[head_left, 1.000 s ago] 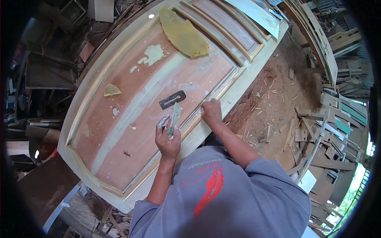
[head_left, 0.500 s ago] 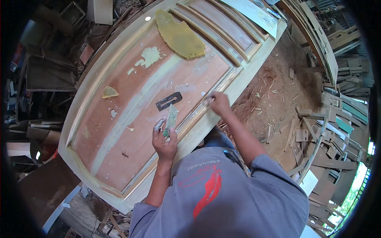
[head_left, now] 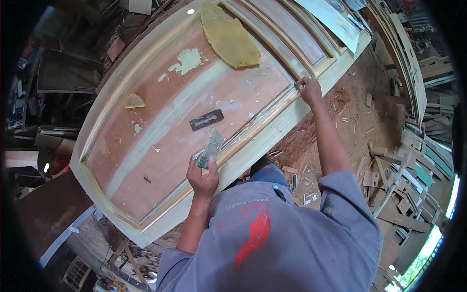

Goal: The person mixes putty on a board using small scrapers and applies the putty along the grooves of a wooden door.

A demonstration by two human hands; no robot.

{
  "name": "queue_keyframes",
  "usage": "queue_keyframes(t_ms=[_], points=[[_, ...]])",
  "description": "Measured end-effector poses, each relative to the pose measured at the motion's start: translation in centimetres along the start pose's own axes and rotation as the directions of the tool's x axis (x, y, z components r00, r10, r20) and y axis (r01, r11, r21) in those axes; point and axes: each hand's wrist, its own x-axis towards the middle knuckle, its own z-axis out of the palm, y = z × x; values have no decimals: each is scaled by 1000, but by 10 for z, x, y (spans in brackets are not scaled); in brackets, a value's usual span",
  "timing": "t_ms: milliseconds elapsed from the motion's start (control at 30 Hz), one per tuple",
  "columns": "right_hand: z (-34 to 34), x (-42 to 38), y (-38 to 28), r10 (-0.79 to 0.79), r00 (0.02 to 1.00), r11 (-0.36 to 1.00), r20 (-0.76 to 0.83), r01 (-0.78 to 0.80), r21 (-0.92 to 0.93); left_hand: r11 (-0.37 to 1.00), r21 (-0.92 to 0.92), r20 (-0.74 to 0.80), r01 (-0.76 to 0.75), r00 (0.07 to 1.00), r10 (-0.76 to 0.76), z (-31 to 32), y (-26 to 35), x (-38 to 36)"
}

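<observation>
My left hand point(head_left: 202, 179) is closed around a flat, greenish, translucent piece point(head_left: 212, 145) with smears on it, held over the lower edge of a wooden panel door point(head_left: 243, 104). My right hand point(head_left: 310, 91) is closed at the door's inner moulding point(head_left: 265, 119), near the corner by the crosspiece. Whatever its fingers grip is too small to make out. On the panel, just beyond the left hand, lies a dark slotted metal plate point(head_left: 206, 120). A pale filler stripe point(head_left: 155, 126) runs along the panel.
A large yellowish sheet point(head_left: 228, 36) and a smaller yellowish scrap point(head_left: 134, 101) lie on the door. A whitish board point(head_left: 331, 19) rests at its far end. Wood scraps point(head_left: 384, 160) and shavings cover the floor on the right; dark boards point(head_left: 63, 73) stand at left.
My right hand has slid along the moulding, up and to the right, to the corner. My left hand stays nearly in place, the greenish piece turned slightly. The view has shifted a little.
</observation>
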Motion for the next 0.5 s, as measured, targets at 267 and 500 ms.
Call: queue_keyframes(t_ms=[267, 500], points=[[20, 5, -1, -109, 992, 994, 55, 110, -11, 1000, -2, -15, -17, 1000, 17, 15, 9, 5], [42, -41, -49, -119, 985, 989, 124, 107, 101, 999, -6, -25, -36, 999, 36, 10, 4, 6]])
